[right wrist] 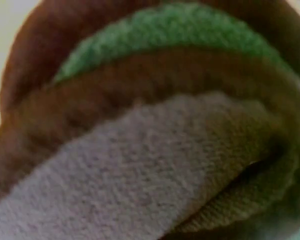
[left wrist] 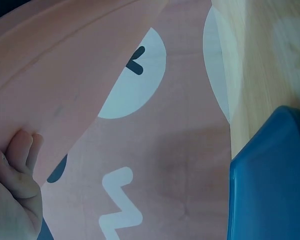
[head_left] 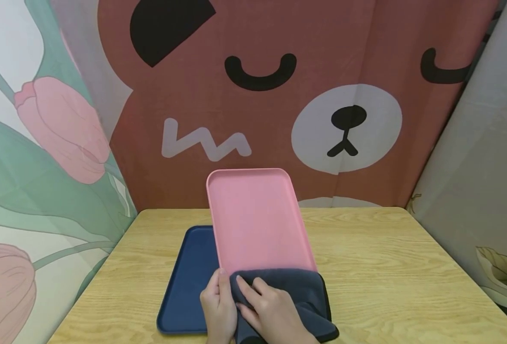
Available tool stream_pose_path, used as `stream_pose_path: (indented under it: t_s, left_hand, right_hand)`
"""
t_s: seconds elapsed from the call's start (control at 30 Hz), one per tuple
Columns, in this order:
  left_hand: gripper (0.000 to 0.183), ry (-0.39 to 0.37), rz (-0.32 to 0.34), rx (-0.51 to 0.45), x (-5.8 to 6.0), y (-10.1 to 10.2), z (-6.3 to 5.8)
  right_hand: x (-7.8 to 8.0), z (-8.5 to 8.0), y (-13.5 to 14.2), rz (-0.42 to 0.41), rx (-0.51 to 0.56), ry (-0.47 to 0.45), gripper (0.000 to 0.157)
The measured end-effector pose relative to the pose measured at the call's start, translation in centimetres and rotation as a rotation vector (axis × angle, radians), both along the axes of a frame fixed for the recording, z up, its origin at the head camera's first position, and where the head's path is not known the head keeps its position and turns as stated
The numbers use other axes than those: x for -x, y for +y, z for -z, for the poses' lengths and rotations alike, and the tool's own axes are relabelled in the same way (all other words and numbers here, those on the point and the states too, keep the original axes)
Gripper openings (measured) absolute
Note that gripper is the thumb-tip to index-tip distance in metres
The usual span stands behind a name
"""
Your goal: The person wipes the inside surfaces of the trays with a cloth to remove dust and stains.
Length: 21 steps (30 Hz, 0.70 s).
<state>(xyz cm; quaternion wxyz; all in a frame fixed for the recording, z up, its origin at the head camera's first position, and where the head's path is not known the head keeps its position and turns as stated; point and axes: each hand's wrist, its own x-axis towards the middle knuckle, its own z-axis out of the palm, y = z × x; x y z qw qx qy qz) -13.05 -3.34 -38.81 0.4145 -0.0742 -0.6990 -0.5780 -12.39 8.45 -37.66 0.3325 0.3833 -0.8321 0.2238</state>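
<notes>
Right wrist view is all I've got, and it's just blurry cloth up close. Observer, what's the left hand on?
Observer: The left hand grips the pink tray by its left edge.
Operator: Okay, and where's my cloth on that tray?
Observer: The cloth covers its near end, with the right hand on top.
Operator: Any other tray around?
Observer: Yes, a blue tray lies on the table, partly hidden by the pink one in the head view.

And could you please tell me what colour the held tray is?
The held tray is pink; it shows best in the head view.
</notes>
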Motion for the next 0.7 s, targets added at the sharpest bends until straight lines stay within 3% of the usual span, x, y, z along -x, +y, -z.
stream_pose_path:
  t_s: [0.7]
  left_hand:
    - [0.03, -0.038, -0.017, -0.01, 0.13, -0.15, 0.01]
  right_hand:
    - [-0.14, 0.06, -0.51, 0.023, -0.034, 0.036, 0.037]
